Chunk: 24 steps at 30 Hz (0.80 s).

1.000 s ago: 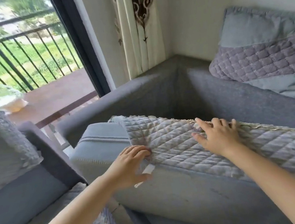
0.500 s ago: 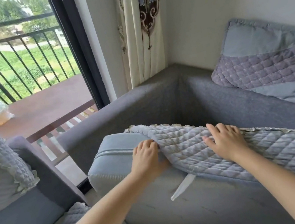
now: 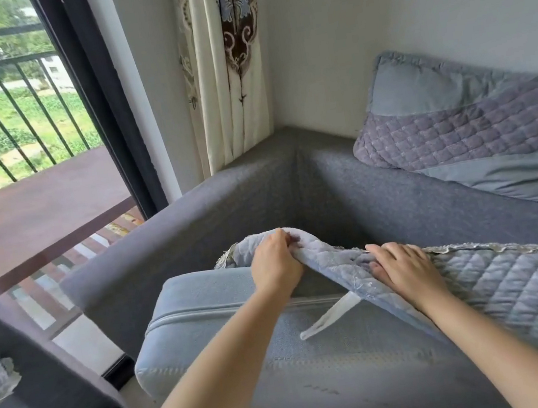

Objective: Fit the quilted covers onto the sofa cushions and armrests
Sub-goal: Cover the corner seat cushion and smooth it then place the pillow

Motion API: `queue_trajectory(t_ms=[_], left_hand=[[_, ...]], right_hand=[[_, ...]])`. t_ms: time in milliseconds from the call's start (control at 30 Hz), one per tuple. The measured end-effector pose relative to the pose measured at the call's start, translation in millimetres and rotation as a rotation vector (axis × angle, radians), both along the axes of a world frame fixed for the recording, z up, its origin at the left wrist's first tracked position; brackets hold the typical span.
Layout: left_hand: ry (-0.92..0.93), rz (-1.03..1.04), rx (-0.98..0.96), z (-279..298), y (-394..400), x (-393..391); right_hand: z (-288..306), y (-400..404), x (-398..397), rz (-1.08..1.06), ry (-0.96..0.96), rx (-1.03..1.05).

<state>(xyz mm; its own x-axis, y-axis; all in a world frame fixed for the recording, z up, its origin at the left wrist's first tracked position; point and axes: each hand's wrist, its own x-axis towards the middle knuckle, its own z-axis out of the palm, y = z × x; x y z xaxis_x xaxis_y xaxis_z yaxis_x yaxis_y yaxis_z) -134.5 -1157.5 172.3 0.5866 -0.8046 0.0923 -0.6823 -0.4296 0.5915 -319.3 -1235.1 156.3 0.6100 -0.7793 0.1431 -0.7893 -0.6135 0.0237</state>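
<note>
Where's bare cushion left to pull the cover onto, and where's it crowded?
Bare: the cushion's left end, between the left hand and its rounded corner, plus its front face below the zip seam. Crowded: the right, where the quilted cover lies under the right hand.

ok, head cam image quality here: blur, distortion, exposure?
Head view: daylight from the balcony door, soft and even, outdoors not blown out; wide-angle bending in the door frame; left hand and quilted cover slightly soft.
</note>
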Motion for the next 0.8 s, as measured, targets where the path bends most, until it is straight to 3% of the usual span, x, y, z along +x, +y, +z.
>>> queue_trajectory(t_ms=[200,300,400,533,800], left_hand=[[-0.129,-0.058,0.509,4,-10,37],[-0.167,-0.015,0.606,2,-19,46],[-0.317,0.078,0.683,5,-23,59],[-0.277,0.109,0.591,-1,-20,70],[0.270,0.093,0.354,8,-25,64]], right_hand=[[-2,-3,-1,0.047,-0.038,-0.004],[-2,-2,-1,0.049,-0.051,0.048],[-2,-1,4,0.039,-0.041,0.025],[4,-3,9,0.031,-0.022,0.062],[-2,-2,3,-0.001,-0.070,-0.019]])
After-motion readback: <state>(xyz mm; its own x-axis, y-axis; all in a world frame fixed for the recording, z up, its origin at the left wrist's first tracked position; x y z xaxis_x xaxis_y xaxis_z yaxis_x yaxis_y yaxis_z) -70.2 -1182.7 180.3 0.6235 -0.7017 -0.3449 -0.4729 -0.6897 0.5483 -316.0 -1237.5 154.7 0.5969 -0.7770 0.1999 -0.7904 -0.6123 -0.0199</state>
